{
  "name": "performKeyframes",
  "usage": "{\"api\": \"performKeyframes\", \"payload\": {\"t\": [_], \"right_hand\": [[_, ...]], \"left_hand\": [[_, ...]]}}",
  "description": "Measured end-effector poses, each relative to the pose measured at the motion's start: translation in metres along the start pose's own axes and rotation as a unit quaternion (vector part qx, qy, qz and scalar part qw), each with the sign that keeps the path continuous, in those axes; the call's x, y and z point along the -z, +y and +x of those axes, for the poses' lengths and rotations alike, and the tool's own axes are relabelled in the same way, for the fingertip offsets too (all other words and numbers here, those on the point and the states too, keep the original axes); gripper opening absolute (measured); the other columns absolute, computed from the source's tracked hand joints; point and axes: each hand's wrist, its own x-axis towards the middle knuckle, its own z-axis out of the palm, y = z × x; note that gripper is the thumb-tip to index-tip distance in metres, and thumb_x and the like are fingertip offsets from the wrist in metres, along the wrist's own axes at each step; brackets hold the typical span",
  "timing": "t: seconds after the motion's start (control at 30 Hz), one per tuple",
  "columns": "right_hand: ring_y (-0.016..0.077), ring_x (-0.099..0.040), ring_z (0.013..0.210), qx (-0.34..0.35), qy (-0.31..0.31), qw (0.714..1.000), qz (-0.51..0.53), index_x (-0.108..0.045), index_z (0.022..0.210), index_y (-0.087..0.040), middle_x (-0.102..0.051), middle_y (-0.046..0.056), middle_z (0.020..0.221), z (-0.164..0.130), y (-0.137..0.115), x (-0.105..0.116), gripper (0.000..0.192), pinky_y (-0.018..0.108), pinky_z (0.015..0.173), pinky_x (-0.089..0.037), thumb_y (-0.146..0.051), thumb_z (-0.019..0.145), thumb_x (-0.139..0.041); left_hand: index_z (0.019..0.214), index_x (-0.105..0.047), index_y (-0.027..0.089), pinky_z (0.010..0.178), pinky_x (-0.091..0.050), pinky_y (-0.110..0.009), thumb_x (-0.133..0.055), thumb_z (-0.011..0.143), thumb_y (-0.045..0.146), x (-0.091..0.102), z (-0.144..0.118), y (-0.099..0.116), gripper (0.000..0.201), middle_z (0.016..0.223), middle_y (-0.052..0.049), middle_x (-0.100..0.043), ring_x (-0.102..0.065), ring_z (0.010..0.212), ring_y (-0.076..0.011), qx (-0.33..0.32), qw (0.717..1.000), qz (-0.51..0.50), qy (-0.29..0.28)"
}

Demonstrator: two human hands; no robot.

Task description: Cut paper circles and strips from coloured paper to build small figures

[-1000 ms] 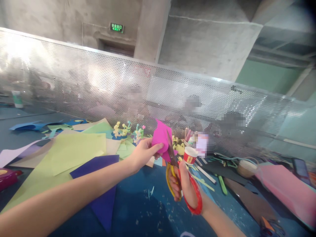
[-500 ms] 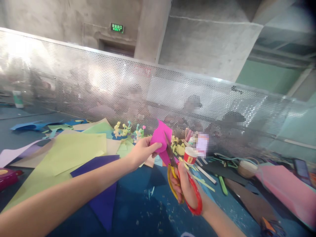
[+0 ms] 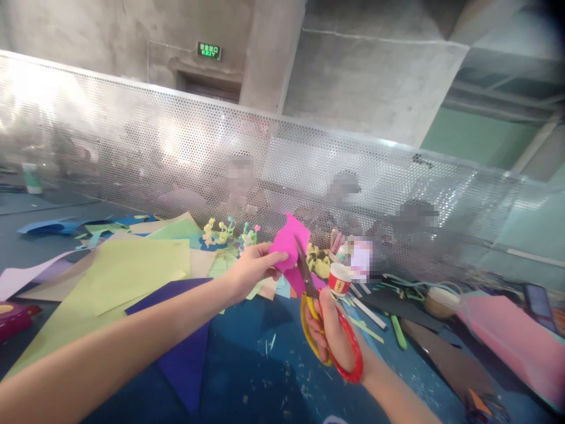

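Left hand [image 3: 249,272] extended from lower left, forearm bare and stretched diagonally over the counter [image 3: 247,377], fingers pinched closed on the left edge of a pink paper [image 3: 288,242], thumb on top. Pink paper held raised above the counter, roughly at frame centre, upright and slightly tilted. Right hand [image 3: 332,333] entering from lower right, wrist bent upward, fingers closed through the loops of the scissors [image 3: 324,321]: yellow loop on the left, red loop on the right. Scissor blades pointed up and slightly left, tips meeting the lower right edge of the pink paper; exact blade opening not readable. Below the hands, blue counter surface strewn with small paper scraps. To the left, yellow-green sheet [image 3: 132,268] overlapping a dark purple sheet [image 3: 185,347]. Just right of the scissors, a small red-and-white cup [image 3: 339,278]. Behind the hands, small paper figures [image 3: 227,231] standing near a perforated metal screen [image 3: 176,147]. Far right, large pink sheet [image 3: 507,338] lying flat.
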Motion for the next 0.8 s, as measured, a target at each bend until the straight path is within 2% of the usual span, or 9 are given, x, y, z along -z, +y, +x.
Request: {"api": "performKeyframes", "payload": {"t": [0.1,0.2,0.33,0.43,0.6,0.8], "right_hand": [[0.0092,-0.04,0.034,-0.014,-0.031,0.998,0.062,-0.036,0.056,-0.021,-0.035,-0.006,0.041,0.001,0.002,0.0,0.059,0.022,0.041,-0.037,-0.072,0.079,-0.018],[0.0147,-0.055,0.049,-0.017,-0.064,0.994,0.092,-0.036,0.056,-0.021,-0.05,-0.001,0.048,0.001,-0.001,0.001,0.059,0.027,0.053,-0.046,-0.073,0.078,-0.018],[0.021,-0.063,0.071,-0.032,-0.071,0.995,0.065,-0.039,0.057,-0.021,-0.062,0.007,0.067,-0.001,-0.008,0.004,0.06,0.035,0.072,-0.05,-0.074,0.077,-0.021],[0.0224,-0.063,0.08,-0.038,-0.061,0.996,0.049,-0.042,0.059,-0.02,-0.064,0.009,0.074,-0.001,-0.011,0.006,0.059,0.036,0.079,-0.049,-0.073,0.077,-0.022],[0.0238,-0.066,0.078,-0.073,-0.083,0.991,0.069,-0.046,0.061,-0.02,-0.067,0.01,0.073,0.003,-0.007,0.011,0.062,0.039,0.077,-0.05,-0.073,0.077,-0.02],[0.0247,-0.067,0.075,-0.139,-0.105,0.977,0.122,-0.05,0.059,-0.017,-0.068,0.012,0.073,0.001,-0.016,0.01,0.07,0.042,0.08,-0.048,-0.077,0.074,-0.018]], "left_hand": [[0.08,-0.064,0.013,0.056,-0.039,-0.02,-0.067,0.071,0.03,-0.004,-0.001,-0.002,0.02,0.072,-0.002,-0.06,-0.047,0.055,-0.0059,0.026,0.997,-0.074,0.005],[0.081,-0.063,0.013,0.056,-0.038,-0.019,-0.067,0.071,0.034,-0.006,-0.001,-0.005,0.023,0.072,-0.002,-0.058,-0.045,0.056,-0.0058,0.009,0.997,-0.074,0.017],[0.075,-0.059,0.014,0.05,-0.034,-0.019,-0.062,0.075,0.039,-0.003,0.0,-0.004,0.025,0.061,0.002,-0.051,-0.042,0.052,-0.0067,-0.021,0.998,0.055,0.031],[0.069,-0.056,0.015,0.05,-0.032,-0.02,-0.056,0.079,0.039,0.0,0.0,-0.001,0.026,0.055,0.003,-0.047,-0.042,0.052,-0.0079,-0.056,0.984,0.168,0.02],[0.069,-0.054,0.015,0.049,-0.032,-0.02,-0.049,0.083,0.036,0.002,0.0,0.0,0.026,0.055,0.003,-0.047,-0.042,0.051,-0.0086,-0.091,0.963,0.252,-0.009],[0.07,-0.055,0.016,0.047,-0.029,-0.021,-0.048,0.083,0.033,0.002,0.0,-0.003,0.023,0.056,0.004,-0.047,-0.039,0.049,-0.0091,-0.114,0.922,0.368,0.048]]}}
